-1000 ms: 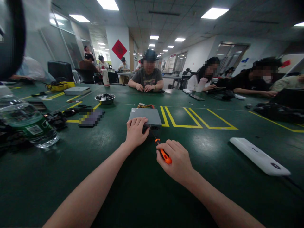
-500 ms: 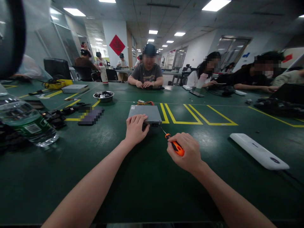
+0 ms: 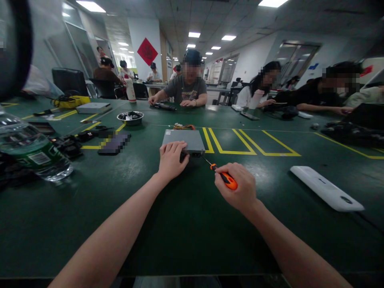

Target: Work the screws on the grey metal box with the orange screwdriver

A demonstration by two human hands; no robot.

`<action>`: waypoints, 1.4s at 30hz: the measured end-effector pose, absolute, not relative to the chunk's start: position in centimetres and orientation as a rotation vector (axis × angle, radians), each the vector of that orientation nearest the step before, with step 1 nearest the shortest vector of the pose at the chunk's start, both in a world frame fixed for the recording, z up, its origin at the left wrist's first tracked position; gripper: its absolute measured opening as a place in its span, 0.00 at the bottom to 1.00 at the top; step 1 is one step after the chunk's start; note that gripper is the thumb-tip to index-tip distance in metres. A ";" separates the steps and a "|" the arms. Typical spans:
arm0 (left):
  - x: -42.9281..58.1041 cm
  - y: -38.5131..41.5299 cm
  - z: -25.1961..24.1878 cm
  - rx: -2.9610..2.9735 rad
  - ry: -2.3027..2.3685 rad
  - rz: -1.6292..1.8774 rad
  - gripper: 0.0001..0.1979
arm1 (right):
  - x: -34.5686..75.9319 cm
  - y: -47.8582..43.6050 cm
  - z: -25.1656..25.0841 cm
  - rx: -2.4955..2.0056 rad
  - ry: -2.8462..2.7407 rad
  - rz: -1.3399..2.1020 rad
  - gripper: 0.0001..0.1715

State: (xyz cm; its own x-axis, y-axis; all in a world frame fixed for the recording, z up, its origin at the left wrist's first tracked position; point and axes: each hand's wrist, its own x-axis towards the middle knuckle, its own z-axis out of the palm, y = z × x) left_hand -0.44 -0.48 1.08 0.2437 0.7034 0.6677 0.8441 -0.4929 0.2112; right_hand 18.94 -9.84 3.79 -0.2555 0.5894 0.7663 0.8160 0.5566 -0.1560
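Observation:
A grey metal power supply unit (image 3: 193,140) lies on the green table, with bundled coloured wires (image 3: 184,127) at its far side. My left hand (image 3: 172,162) grips its near left part, fingers over the top and thumb at the front face. An orange and black screwdriver (image 3: 230,182) is closed in my right hand (image 3: 241,186). Its thin shaft points up and left to the unit's front right corner. Whether the tip touches the unit I cannot tell.
To the left are a water bottle (image 3: 33,150), a dark phone (image 3: 114,144) and a metal bowl (image 3: 130,117) of small parts. A white elongated device (image 3: 325,188) with a cable lies right. Yellow tape marks the table. A person (image 3: 189,90) sits opposite.
My right hand and the screwdriver have shifted slightly to the right. My left hand stays on the power supply unit. The person opposite has moved one arm outward to a dark object.

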 end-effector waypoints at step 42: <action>-0.6 -0.2 0.7 -2.321 -1.401 -1.147 0.14 | 17.3 -12.9 5.7 -1.453 -2.305 -0.726 0.09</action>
State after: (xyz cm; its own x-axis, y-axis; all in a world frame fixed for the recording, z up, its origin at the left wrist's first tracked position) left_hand -0.56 -0.23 0.71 0.2506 0.6665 0.7021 0.8200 -0.5316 0.2121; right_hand 17.33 -12.94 5.72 -0.4312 0.7392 0.5174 0.9023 0.3533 0.2472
